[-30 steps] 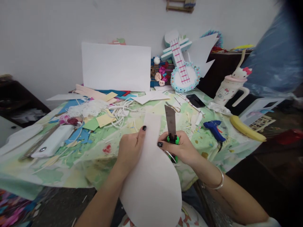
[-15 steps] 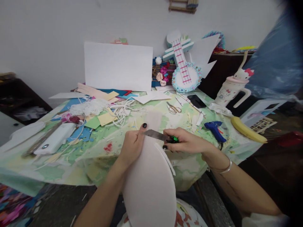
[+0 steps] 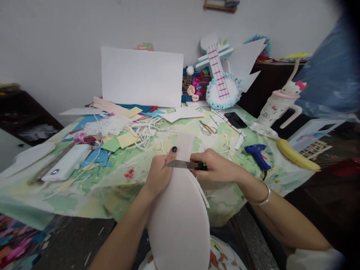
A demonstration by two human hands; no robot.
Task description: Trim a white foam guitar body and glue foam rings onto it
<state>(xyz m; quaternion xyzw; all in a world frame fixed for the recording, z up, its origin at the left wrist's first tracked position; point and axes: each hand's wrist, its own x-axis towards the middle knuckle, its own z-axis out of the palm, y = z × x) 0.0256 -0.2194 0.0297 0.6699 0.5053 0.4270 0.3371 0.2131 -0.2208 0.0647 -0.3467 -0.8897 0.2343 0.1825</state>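
A white foam board piece [image 3: 180, 221], rounded and leaf-like with a narrow strip at its far end, lies over my lap and reaches to the table edge. My left hand [image 3: 161, 170] grips its left edge, thumb on top. In my right hand [image 3: 215, 165] is a utility knife [image 3: 182, 164] with a black and green handle; its wide blade lies across the narrow part of the board, tip close to my left thumb. A thin sliver [image 3: 201, 191] hangs partly cut from the board's right edge. My right fingers are partly hidden behind the handle.
Paper scraps and white strips [image 3: 143, 133] cover the table's left side, near a white power bank [image 3: 67, 163]. Scissors [image 3: 207, 128], a phone [image 3: 235, 120], a blue glue gun [image 3: 258, 155], a banana [image 3: 296, 155] and a tumbler [image 3: 277, 108] lie or stand rightward. A decorated toy guitar [image 3: 219, 75] leans behind.
My right hand and the knife have moved slightly left and the blade now lies more level across the board. My left hand keeps its grip. The view has shifted a little.
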